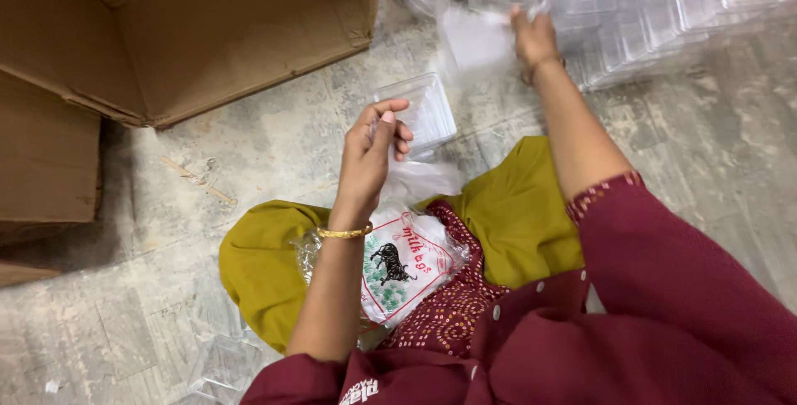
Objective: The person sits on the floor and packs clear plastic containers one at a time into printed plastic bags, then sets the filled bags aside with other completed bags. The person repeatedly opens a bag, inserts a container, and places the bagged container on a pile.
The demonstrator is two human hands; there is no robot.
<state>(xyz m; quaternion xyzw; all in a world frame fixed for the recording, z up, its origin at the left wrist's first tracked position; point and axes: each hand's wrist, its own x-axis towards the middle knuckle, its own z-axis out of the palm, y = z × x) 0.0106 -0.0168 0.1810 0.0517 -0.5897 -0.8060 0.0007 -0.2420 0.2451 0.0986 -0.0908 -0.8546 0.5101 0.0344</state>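
The person is sitting on the floor [249, 131], which is pale, worn stone, and looking down at both hands. The left hand [374, 143] is raised in front of the lap, its fingers [388, 123] curled together and pinching the near edge of a clear plastic tray [419, 110]. The tray is square and shallow, and it is tilting slightly above the floor, just ahead of the knees. A gold bangle [343, 232] is circling the left wrist.

The right hand [533, 37] is stretching well forward, away from the body, into a pile of clear plastic trays [656, 7] lying along the top right of the view. Its fingers are closing on a thin see-through piece at the near edge of that pile; blur is making it hard to tell whether this is a single tray or a bit of plastic wrap.

In the lap, a printed plastic bag [407, 268] in white, red and green is resting on olive-yellow cloth [515, 206], between the two arms. The maroon sleeves [664, 289] are filling the lower right of the view.

A large open cardboard box [191, 31] is lying on its side at the top left, well apart from both hands. Another clear tray [222, 368] is lying on the floor near the left elbow, at the bottom edge.
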